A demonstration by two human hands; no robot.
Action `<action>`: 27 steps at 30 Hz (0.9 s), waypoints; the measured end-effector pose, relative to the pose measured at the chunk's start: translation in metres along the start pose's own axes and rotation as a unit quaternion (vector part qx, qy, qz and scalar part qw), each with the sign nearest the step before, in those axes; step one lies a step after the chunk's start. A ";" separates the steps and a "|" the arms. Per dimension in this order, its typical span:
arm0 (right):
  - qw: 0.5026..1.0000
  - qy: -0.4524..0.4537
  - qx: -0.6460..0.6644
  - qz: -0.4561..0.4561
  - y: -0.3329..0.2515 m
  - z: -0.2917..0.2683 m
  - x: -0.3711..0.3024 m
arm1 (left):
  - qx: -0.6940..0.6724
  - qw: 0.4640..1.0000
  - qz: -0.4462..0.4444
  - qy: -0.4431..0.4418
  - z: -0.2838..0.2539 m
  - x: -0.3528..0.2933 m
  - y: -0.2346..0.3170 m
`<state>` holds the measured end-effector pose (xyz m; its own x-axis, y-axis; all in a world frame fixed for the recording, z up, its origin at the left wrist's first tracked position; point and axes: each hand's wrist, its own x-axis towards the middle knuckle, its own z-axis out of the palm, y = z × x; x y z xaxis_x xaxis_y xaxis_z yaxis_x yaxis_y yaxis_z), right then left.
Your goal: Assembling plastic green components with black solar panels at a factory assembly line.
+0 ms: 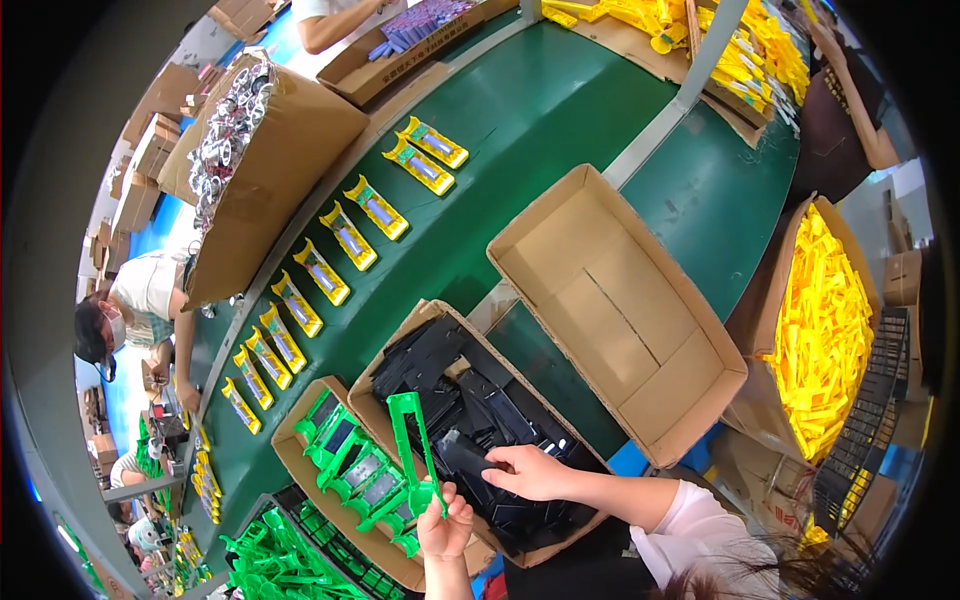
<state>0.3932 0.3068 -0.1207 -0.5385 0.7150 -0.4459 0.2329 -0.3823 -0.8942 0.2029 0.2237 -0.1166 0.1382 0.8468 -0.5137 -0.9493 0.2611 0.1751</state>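
My left hand (446, 524) grips a green plastic housing (421, 496) by its rounded lower end. The housing stands up from the fingers as a long open frame. Over a carton of black plastic pieces (505, 408), my right hand (524, 473) pinches a flat black panel (464, 457) between thumb and fingers. Just left of that carton, a narrower carton (287, 437) holds several green housings (375, 483), some with dark or grey panels in them. Below it, more loose green housings (275, 556) lie heaped in a black crate.
On the green conveyor belt (510, 110), yellow housings (348, 237) with grey-violet cylinders form a row. A cardboard box (655, 395) sits at right, beside a carton of yellow parts (822, 335). Across the belt stand a carton of metallic parts (285, 165) and a masked person (150, 295).
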 end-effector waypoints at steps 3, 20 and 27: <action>1.000 -0.002 0.001 0.003 0.004 0.002 0.001 | 0.017 1.000 -0.001 -0.006 0.002 -0.002 -0.001; 0.999 -0.022 -0.011 -0.031 -0.007 0.015 0.002 | 0.049 0.996 0.059 0.046 0.014 -0.025 -0.009; 0.979 -0.069 0.193 0.005 -0.007 0.037 0.004 | 0.028 0.995 0.083 0.040 0.008 -0.036 -0.005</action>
<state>0.3596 0.2913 -0.1145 -0.6487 0.6344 -0.4204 -0.0712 -0.6006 -0.7964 0.2052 0.1956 -0.0927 -0.0440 0.8419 -0.5379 -0.9398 0.1478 0.3081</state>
